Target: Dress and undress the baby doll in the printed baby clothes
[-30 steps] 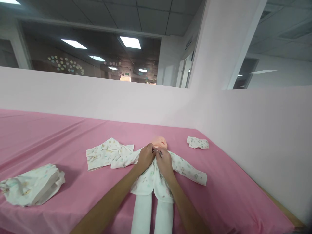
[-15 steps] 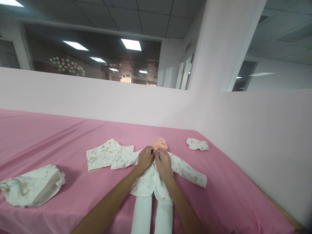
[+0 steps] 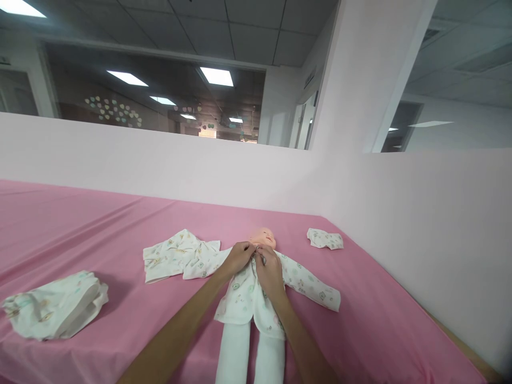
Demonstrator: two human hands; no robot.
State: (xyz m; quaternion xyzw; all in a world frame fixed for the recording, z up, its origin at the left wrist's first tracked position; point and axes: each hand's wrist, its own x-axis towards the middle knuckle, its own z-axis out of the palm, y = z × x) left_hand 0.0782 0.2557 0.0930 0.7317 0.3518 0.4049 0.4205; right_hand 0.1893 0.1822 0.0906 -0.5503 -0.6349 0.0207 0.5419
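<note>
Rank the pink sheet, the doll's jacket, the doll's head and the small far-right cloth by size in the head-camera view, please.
1. Pink sheet
2. Doll's jacket
3. Doll's head and small cloth: too alike to rank

Left hand (image 3: 239, 257) flatter than before

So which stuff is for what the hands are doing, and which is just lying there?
In use:
- doll
- patterned top on the doll
- left hand and right hand, both at the top's neckline

Just lying there:
- bunched cloth, front left
- patterned garment, left of the doll
- small cloth, far right
</note>
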